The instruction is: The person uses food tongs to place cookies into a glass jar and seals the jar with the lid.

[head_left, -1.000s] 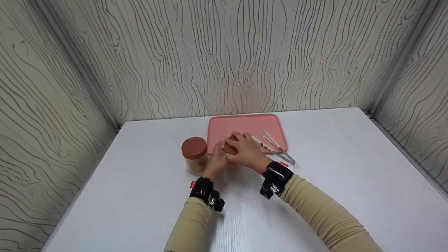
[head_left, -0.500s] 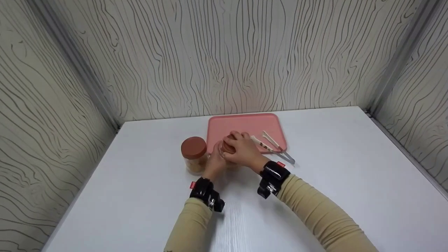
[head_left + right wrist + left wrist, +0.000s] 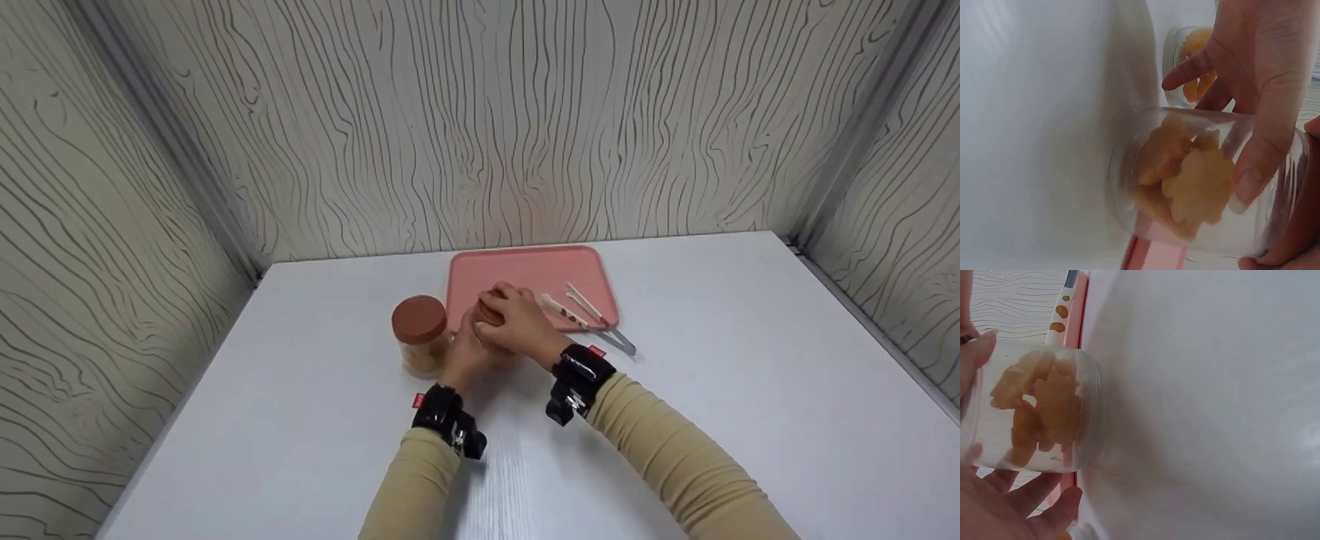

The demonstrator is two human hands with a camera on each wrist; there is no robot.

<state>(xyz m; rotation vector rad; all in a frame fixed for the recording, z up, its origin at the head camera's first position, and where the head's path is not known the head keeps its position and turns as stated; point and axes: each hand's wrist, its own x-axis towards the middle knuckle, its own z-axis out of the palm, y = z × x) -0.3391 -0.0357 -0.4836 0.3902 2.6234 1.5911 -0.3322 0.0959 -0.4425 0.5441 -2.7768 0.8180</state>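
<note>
My left hand [image 3: 466, 349] holds the body of a clear jar [image 3: 1090, 410] with several tan biscuits [image 3: 1044, 405] inside; its thumb lies along the jar wall in the right wrist view. On top, my right hand [image 3: 521, 319] curls its fingers round the reddish-brown screw lid [image 3: 490, 309]. The lid is mostly hidden by the hand in the head view, and its edge shows at the right in the right wrist view. A second jar [image 3: 424, 356] with the same kind of lid and biscuits stands just left of my left hand.
Behind the hands lies a pink tray [image 3: 517, 262]. Tongs [image 3: 577, 321] with pale, brown-spotted handles rest across its right front corner, metal end over the white table [image 3: 712, 360]. A patterned wall [image 3: 487, 120] rises behind the table.
My right wrist has swung a little to the left while the fingers stay on the lid. The left hand stays at the jar. Second jar, tray and tongs are where they were.
</note>
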